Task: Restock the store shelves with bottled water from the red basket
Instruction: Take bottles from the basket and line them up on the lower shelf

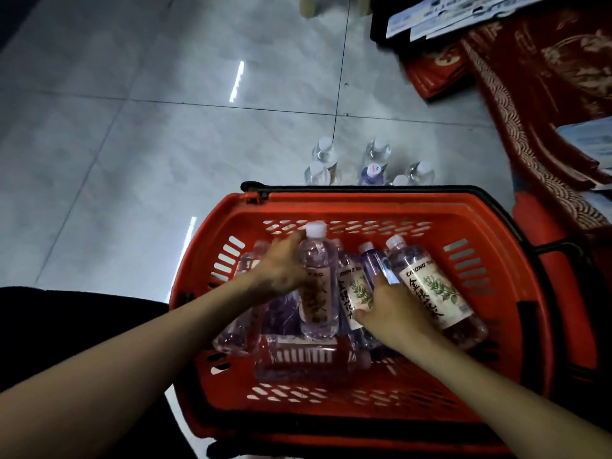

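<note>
A red plastic basket (496,293) with black handles stands on the floor below me, holding several clear water bottles. My left hand (281,266) grips an upright white-capped bottle (316,293) in the basket's middle. My right hand (394,309) lies over a leaning labelled bottle (351,293) and a slim blue bottle (376,263), its fingers curled on them. Another labelled bottle (433,286) leans at the right. A bottle (308,357) lies flat near the front.
Several capped bottles (374,164) stand on the grey tiled floor (132,144) just beyond the basket. A red patterned mat (546,94) and papers (463,14) lie at the right. Dark clothing (66,313) shows at the lower left.
</note>
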Available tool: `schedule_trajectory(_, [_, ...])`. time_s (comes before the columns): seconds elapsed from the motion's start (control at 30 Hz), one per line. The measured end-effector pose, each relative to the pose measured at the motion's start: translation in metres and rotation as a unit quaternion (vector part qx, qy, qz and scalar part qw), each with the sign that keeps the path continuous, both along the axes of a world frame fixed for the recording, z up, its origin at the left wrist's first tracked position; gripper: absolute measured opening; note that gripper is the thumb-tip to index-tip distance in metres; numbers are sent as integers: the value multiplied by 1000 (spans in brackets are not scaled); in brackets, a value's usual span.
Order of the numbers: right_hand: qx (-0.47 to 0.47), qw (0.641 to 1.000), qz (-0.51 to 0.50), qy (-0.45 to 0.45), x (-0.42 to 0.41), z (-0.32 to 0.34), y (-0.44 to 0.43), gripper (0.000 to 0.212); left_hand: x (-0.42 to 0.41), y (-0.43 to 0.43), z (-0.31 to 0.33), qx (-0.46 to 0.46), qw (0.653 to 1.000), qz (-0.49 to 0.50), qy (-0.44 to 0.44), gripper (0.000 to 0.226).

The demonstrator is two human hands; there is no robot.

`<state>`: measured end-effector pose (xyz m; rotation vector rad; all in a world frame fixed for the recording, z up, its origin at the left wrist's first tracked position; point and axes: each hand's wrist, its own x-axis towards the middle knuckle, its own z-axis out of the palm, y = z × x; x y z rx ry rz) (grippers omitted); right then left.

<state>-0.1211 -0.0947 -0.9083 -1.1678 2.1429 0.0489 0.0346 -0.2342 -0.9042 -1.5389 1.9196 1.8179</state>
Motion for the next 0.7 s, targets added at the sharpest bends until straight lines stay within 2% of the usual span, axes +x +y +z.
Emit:
schedule_trajectory(0.07, [-2, 1000, -8, 3, -1, 0, -2, 41, 3, 2, -3, 6, 1000, -4, 24, 86])
schedule_trajectory(0.2, [36, 998, 44, 22, 3, 4, -9, 31, 8, 7, -1, 30, 997, 11, 76, 87])
schedule_trajectory(0.27, [2, 999, 40, -8, -1, 4, -21, 28, 8, 11, 1, 25, 996, 21, 88, 88])
schedule_trajectory(0.4, [-44, 994, 69, -76, -13, 3, -53, 66, 9, 12, 2, 26, 998, 7, 62, 92])
schedule_trajectory(0.47, [-38, 989, 108, -94, -15, -3, -61, 71, 14, 11, 3, 12, 999, -5, 48, 93])
schedule_trajectory(0.6, [-13, 980, 160, -118, -18, -15, -67, 68, 25, 11, 4, 23, 999, 5, 47, 79])
schedule_trajectory(0.7, [6, 977, 183, -110, -13, -21, -65, 71, 27, 11, 5, 40, 997, 8, 64, 76])
